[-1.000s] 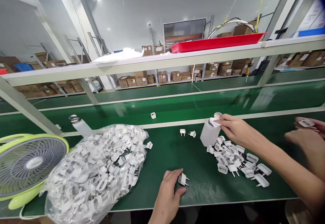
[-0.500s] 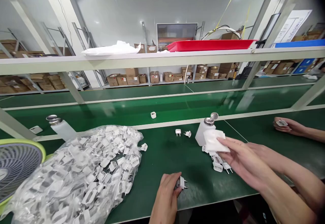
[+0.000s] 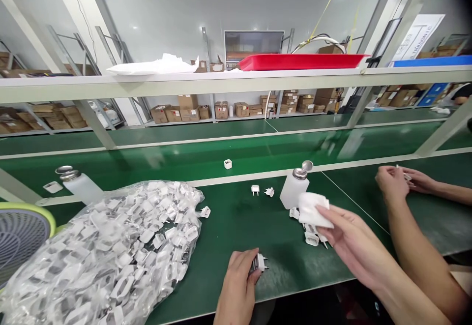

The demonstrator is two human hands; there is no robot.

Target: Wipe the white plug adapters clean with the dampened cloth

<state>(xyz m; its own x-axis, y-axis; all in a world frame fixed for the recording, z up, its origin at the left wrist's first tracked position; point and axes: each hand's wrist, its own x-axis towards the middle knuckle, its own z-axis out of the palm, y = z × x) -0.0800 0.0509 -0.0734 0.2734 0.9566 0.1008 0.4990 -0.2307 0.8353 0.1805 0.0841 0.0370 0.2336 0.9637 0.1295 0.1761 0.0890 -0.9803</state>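
Observation:
My left hand (image 3: 238, 280) lies on the green bench near its front edge, fingers closed on a small white plug (image 3: 260, 262) whose two pins point right. My right hand (image 3: 350, 239) holds a folded white cloth (image 3: 311, 209) in its fingertips, just in front of a white dispenser bottle (image 3: 293, 190) with a metal top. Beneath that hand lies a small heap of white plugs (image 3: 311, 238), mostly covered by it.
A big clear bag of white plugs (image 3: 106, 246) fills the left, beside a green fan (image 3: 22, 226) and a second bottle (image 3: 79, 185). Two loose plugs (image 3: 255, 189) lie mid-bench. A co-worker's hands (image 3: 394, 182) are at the right. A red tray (image 3: 302, 61) sits on the shelf above.
My right hand drew the cloth off the bottle's top and back toward me. My left hand kept the plug. The co-worker's hands moved closer in from the right.

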